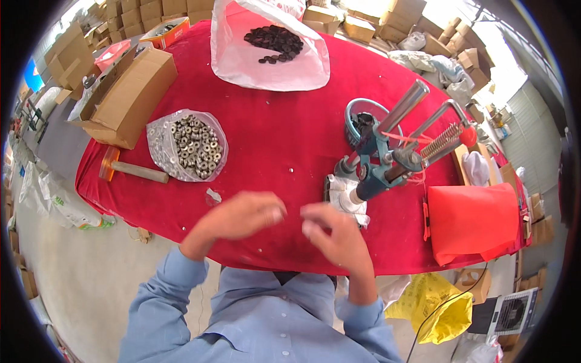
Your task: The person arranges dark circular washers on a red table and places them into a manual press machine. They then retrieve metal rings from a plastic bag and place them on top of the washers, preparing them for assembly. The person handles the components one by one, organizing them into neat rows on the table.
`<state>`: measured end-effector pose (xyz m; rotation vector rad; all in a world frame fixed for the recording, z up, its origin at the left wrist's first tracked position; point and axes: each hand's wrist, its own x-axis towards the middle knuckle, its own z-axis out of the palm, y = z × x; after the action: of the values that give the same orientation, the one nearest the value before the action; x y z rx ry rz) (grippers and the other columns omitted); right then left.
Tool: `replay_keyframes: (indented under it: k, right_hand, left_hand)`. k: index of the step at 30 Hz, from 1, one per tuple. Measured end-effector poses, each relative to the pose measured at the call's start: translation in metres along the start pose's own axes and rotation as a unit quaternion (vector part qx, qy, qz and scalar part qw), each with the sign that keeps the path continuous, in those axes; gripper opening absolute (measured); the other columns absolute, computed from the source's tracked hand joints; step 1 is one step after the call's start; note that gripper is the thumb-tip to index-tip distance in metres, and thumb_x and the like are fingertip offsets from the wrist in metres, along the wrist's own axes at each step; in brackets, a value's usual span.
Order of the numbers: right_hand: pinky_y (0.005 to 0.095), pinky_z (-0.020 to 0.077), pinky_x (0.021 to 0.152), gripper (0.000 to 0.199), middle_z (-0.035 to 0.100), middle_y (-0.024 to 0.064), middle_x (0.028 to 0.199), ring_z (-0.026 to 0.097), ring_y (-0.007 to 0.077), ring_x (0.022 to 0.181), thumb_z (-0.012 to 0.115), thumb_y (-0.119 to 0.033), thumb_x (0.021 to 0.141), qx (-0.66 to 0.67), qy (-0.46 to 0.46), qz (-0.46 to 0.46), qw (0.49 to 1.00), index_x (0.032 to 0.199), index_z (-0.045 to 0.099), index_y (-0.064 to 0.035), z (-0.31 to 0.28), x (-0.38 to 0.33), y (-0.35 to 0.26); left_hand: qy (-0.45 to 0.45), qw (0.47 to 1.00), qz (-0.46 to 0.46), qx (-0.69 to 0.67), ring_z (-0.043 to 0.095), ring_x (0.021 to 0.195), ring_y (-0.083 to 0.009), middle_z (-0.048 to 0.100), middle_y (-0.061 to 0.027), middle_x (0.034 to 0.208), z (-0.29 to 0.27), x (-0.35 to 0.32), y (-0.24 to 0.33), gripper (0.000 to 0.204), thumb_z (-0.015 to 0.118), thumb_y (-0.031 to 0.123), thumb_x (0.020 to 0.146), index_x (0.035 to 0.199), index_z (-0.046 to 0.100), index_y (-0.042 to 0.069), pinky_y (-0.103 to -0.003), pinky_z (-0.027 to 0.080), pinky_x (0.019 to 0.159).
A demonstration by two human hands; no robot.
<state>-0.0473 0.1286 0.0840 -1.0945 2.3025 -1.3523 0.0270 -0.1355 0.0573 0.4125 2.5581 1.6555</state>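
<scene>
Both hands hover, slightly blurred, over the near edge of the red-covered table. My left hand has its fingers bent and pressed together, the thumb against them; anything between them is hidden. Facing it across a small gap, my right hand has its thumb apart from its bent fingers, and I see nothing held. Just beyond the right hand stands a blue-green hand press with a steel column, a spring and a red knob. Left of centre lies a clear plastic bag of small round metal parts. Farther off, a white sack holds black round pieces.
A hammer with a wooden handle lies at the left, near an open cardboard box. Behind the press sits a blue basket of dark pieces. A red bag lies at the right; a yellow bag is below the table edge.
</scene>
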Motion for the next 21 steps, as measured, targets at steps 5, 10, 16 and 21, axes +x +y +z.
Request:
replay_keyframes:
  k: [5,10,16,21]
  right_hand:
    - [0.0414,0.0601,0.094,0.043,0.077,0.0201,0.119,0.077,0.0297,0.107,0.076,-0.021,0.092,-0.006,0.189,0.008,0.982,0.126,0.071,0.0042,0.006,0.155,0.025]
    - [0.0441,0.0592,0.097,0.058,0.074,0.0256,0.126,0.077,0.0319,0.109,0.079,-0.020,0.090,-0.023,0.303,0.099,0.947,0.140,0.061,0.0023,0.030,0.270,0.081]
    - [0.0603,0.0376,0.117,0.074,0.045,0.0223,0.156,0.040,0.0457,0.148,0.086,-0.017,0.083,-0.296,0.248,-0.008,0.922,0.151,0.056,-0.0159,0.077,0.345,0.109]
    - [0.0697,0.0291,0.119,0.056,0.047,0.0187,0.157,0.040,0.0425,0.151,0.076,-0.013,0.088,-0.400,0.220,-0.114,0.882,0.142,0.063,-0.0199,0.093,0.391,0.141]
  left_hand:
    - [0.420,0.892,-0.071,0.151,0.070,0.108,-0.0375,0.071,-0.0211,0.109,-0.167,0.077,-0.036,0.052,0.079,0.040,0.092,0.116,0.067,-0.004,-0.047,0.055,0.096]
    - [0.564,0.701,-0.081,0.430,0.061,0.127,-0.0416,0.058,-0.0271,0.138,-0.308,0.150,-0.048,0.086,0.084,0.049,0.085,0.146,0.051,-0.001,-0.056,0.051,0.105]
    - [0.504,0.604,0.104,0.609,0.063,0.122,-0.0380,0.061,-0.0186,0.136,-0.393,0.222,0.002,0.069,0.082,0.035,0.087,0.149,0.058,0.017,-0.053,0.057,0.094]
    - [0.426,0.673,0.060,0.602,0.071,0.106,-0.0369,0.071,-0.0145,0.118,-0.417,0.255,0.005,0.038,0.073,0.021,0.092,0.130,0.075,0.017,-0.049,0.060,0.086]
